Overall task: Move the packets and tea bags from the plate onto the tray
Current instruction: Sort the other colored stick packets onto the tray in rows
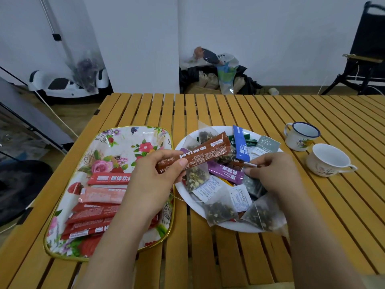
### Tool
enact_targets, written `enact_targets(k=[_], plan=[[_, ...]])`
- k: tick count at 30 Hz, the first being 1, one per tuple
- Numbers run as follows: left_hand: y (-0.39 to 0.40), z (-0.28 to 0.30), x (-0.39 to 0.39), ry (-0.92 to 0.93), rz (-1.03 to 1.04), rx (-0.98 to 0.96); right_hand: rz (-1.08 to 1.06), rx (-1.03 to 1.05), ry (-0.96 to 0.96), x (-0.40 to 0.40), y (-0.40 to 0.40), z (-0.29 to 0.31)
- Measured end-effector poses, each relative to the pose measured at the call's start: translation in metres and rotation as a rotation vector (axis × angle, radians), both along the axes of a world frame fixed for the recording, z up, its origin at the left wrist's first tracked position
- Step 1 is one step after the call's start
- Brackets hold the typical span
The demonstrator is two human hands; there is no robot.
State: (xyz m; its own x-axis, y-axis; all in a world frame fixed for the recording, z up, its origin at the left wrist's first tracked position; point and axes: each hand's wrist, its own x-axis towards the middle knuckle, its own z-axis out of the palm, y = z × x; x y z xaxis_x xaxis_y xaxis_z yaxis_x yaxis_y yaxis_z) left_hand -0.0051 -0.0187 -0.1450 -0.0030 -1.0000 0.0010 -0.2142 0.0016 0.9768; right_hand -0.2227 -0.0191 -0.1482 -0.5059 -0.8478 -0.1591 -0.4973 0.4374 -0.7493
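A floral tray (116, 142) with a gold rim lies on the left of the slatted table, holding several red and pink stick packets (100, 213). To its right a white plate (188, 197) is heaped with stick packets and mesh tea bags (218, 211). My left hand (150, 184) holds a brown stick packet (200, 154) by its near end, lifted between tray and plate. My right hand (275, 174) rests over the plate and pinches the end of another brown stick packet (243, 164) that lies in the pile. A purple packet (225, 174) and a blue packet (241, 142) lie among the rest.
Two white enamel cups stand right of the plate, one with a blue rim (301, 138) and one nearer (329, 162). The wooden table (208, 105) reaches back to a white wall. On the floor behind lie bags (216, 71); a black folding chair (366, 59) stands at the far right.
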Motion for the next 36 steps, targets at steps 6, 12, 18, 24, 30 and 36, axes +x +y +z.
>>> enact_targets(k=[6,12,18,24,30,36], plan=[[0.002,0.006,0.0,0.027,0.002,0.006,-0.049,-0.207,-0.246,-0.001,0.009,0.016],[0.003,0.009,0.002,0.072,-0.014,0.024,-0.054,-0.399,-0.189,-0.001,0.012,0.028],[0.005,0.013,0.005,0.064,-0.094,0.0,-0.12,-0.603,-0.184,-0.001,0.015,0.035],[0.009,0.021,-0.002,0.072,-0.213,0.001,-0.179,-0.708,-0.636,-0.005,0.022,0.043],[0.008,0.018,-0.001,0.054,-0.244,0.009,0.023,-0.396,-0.817,0.007,0.018,0.036],[0.006,0.015,0.013,0.031,-0.162,0.046,0.126,-0.306,-0.756,0.024,0.017,0.042]])
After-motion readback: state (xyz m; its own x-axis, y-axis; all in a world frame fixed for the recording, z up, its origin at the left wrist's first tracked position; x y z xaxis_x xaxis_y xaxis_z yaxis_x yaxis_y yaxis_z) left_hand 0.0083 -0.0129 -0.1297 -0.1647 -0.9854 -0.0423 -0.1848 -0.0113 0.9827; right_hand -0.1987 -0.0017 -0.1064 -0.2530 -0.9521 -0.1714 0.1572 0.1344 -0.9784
